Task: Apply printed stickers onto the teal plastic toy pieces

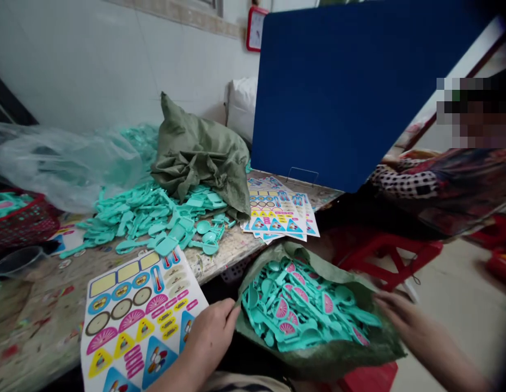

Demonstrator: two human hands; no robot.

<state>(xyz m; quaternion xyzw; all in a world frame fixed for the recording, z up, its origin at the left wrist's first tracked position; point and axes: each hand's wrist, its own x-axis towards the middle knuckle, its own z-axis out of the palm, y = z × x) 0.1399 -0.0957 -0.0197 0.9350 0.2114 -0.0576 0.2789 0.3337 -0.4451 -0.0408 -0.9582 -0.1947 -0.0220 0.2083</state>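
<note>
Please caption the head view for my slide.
Left hand and right hand hold open a green sack of turquoise pieces beside a sticker sheet.

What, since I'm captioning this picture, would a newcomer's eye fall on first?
Probably the open green sack at lower centre, between the person's left hand and right hand, filled with turquoise pieces, several bearing pink fan-like stickers. Next might come the large blue panel at the upper right of centre. The colourful sticker sheet at lower left, beside the left hand, also stands out.
</note>
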